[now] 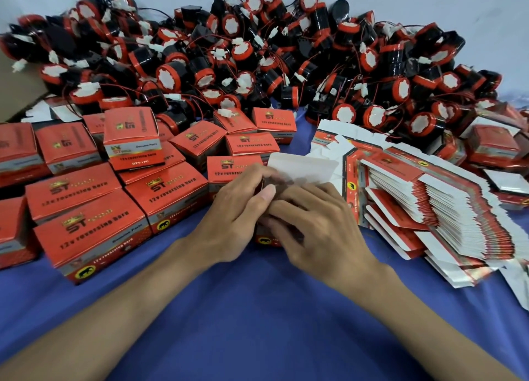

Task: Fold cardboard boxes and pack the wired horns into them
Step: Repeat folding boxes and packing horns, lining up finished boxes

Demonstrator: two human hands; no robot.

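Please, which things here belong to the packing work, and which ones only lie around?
For the job: open box at centre, horn pile, flat box stack, packed boxes.
Just lying about: brown carton, blue cloth.
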